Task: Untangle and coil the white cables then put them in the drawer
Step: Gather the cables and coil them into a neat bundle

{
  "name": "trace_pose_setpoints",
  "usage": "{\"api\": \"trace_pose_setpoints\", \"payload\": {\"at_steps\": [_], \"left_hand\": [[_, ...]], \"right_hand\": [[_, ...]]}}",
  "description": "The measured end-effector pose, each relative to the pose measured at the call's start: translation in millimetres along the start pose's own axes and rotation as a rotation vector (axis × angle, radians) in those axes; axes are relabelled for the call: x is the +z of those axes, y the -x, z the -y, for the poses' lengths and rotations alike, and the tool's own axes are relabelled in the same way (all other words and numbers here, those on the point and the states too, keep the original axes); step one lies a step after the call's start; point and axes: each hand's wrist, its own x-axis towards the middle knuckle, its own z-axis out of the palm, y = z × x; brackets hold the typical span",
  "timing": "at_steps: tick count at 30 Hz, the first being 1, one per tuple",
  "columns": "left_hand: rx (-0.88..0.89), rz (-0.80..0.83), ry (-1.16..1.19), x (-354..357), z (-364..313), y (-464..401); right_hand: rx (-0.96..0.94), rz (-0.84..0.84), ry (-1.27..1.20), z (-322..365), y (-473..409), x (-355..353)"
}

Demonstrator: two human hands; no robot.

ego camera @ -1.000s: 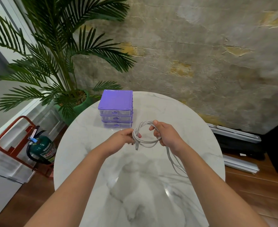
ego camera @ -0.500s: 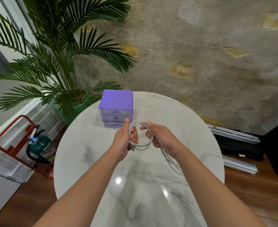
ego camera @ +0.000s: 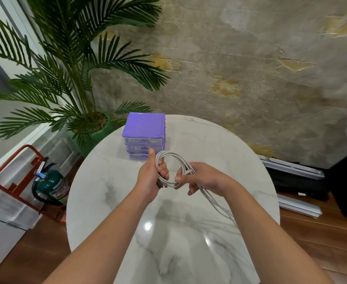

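Both hands held above the round marble table, the white cables looped between them. Left hand is closed around the left side of the coil — thumb upright along the outside, fingers curled through the loop from within, several strands bunched in the fist. Right hand grips the coil's right side, thumb and forefinger pressed onto the strands where they cross its palm; the other fingers hang loosely curled beneath. The loop itself stands roughly upright, open in the middle, its top arc rising clear of both hands and its bottom arc sagging between the two grips. From under the right hand the uncoiled length trails down and to the right along the forearm — several strands running side by side toward the table edge, where they blur out of sight. Purple drawer unit, three clear-fronted drawers, all shut, sits on the far left of the table, just behind the left thumb. Off the table to the left: potted palm, green fire extinguisher inside a red metal stand.
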Motion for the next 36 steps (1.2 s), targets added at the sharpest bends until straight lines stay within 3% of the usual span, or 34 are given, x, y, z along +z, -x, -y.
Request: {"api": "trace_pose_setpoints", "payload": {"at_steps": [4,8,11,14,22,25,31,36], "left_hand": [[-0.11,0.152,0.018,-8.6,-4.9,-3.5],[-0.097,0.226,-0.255,-17.7,-14.9,-4.4],[0.025,0.188,-0.467,-18.6,-18.8,-6.8],[0.083,0.102,-0.522,-13.9,-17.6,-11.0],[0.138,0.071,-0.686,-26.7,-21.7,-12.8],[0.116,0.097,-0.672,-27.7,-19.2,-12.4],[0.026,0.168,-0.368,-13.4,-24.5,-5.9],[0.08,0.17,-0.26,-6.5,-22.9,-7.3]], "right_hand": [[-0.011,-0.073,0.003,-1.5,-2.4,-2.2],[-0.012,-0.088,0.105,1.4,-1.8,-1.9],[-0.002,-0.083,0.144,1.6,-2.6,0.4],[-0.005,-0.076,0.134,3.5,-1.4,3.0],[0.106,-0.032,-0.141,-17.7,6.8,-14.1],[0.071,-0.121,-0.184,-17.8,6.6,-23.9],[0.011,-0.295,-0.642,-26.0,-7.6,-19.1],[-0.049,-0.334,-0.778,-31.3,-14.5,11.2]]}}
